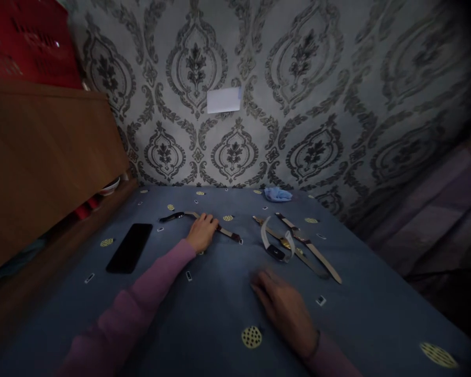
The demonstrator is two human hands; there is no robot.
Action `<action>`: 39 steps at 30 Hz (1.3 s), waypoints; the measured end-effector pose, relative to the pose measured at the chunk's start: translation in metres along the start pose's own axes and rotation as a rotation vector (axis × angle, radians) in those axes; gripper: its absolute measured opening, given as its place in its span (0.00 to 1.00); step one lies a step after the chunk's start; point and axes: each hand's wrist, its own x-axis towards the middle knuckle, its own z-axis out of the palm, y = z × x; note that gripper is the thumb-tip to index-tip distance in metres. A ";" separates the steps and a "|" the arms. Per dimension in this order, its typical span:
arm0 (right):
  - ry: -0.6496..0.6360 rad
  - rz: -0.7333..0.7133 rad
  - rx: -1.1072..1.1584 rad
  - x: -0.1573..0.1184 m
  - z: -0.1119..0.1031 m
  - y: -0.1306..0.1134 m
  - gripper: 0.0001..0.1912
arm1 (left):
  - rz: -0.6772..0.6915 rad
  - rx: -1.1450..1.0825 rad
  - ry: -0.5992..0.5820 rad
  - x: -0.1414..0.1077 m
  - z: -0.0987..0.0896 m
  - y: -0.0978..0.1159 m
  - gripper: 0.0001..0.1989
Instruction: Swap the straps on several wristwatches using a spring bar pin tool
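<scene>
My left hand (202, 233) is closed over the middle of a wristwatch (230, 234) lying stretched out on the blue cloth; its strap shows on both sides, and the fingers hide the dial. Nearer to me, my right hand (284, 309) hovers low over or rests on the cloth, its fingers curled and smeared by motion. Beyond it lie a watch with a pale band and dark face (275, 252), a watch with a gold-coloured case (285, 243) partly under that band, and a third watch with a beige strap (324, 260). None of these touches my right hand.
A black phone (129, 248) lies left of my left forearm. At the far edge sits a crumpled light-blue cloth (278, 195). A wooden cabinet (51, 157) bounds the left side, with a red basket (31, 44) on top. The patterned wall (235, 152) closes the back.
</scene>
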 end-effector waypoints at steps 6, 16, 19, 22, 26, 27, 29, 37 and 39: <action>-0.003 0.000 0.025 0.001 0.003 0.004 0.10 | 0.096 0.027 -0.084 -0.024 -0.011 0.012 0.15; -0.050 0.106 0.144 0.004 -0.007 -0.003 0.06 | -0.209 0.083 0.069 -0.031 -0.035 -0.051 0.16; -0.054 0.174 0.132 0.010 -0.006 -0.005 0.07 | -0.326 0.108 0.057 -0.027 -0.033 -0.079 0.17; -0.060 0.223 0.100 0.022 -0.005 -0.009 0.12 | -0.340 0.082 0.013 -0.021 -0.031 -0.092 0.17; -0.104 0.250 0.056 0.035 -0.003 -0.013 0.08 | -0.319 0.002 0.029 -0.012 -0.035 -0.090 0.17; -0.113 0.251 0.051 0.037 -0.003 -0.014 0.07 | -0.315 -0.023 0.046 -0.011 -0.037 -0.086 0.17; -0.119 0.241 0.055 0.037 -0.003 -0.015 0.06 | -0.311 -0.080 0.084 -0.017 -0.040 -0.074 0.16; -0.042 0.096 0.052 0.022 -0.015 -0.041 0.04 | -0.219 -0.548 -0.077 -0.077 -0.028 0.001 0.13; -0.011 0.042 0.024 0.016 -0.016 -0.052 0.02 | -0.232 -0.666 -0.129 -0.084 -0.026 0.012 0.19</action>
